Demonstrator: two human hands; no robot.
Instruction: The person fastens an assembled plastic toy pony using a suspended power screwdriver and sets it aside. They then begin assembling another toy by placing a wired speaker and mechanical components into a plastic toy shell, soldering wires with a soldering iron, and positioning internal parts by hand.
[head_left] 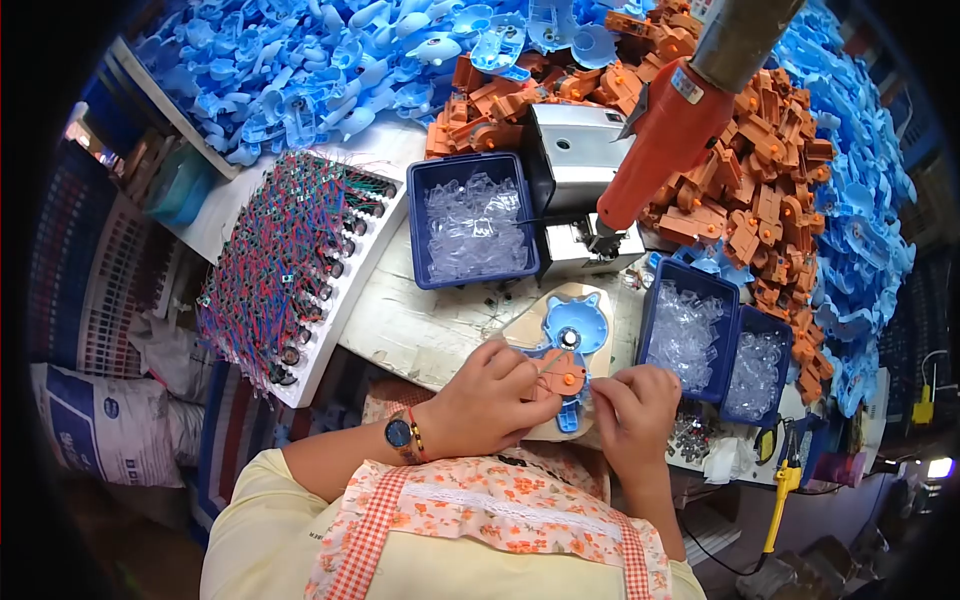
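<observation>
A blue plastic shell (pixel 577 322) lies in a pale fixture (pixel 520 325) in front of me. An orange gearbox (pixel 563 373) with a small orange knob sits on the lower part of the shell. My left hand (pixel 495 393) touches the gearbox's left side, its fingers curled against it. To the right of the gearbox is my right hand (pixel 635 405), thumb and fingertips pinched together near its edge; whatever they hold is too small to make out. A round dark part with a pale centre shows in the shell above the gearbox.
A red electric screwdriver (pixel 665 140) hangs above the fixture, by a metal box (pixel 580 150). Blue bins (pixel 412 235) of clear parts flank the fixture. At left stands a white foam tray (pixel 335 345) of wired parts. Orange gearboxes and blue shells are heaped behind.
</observation>
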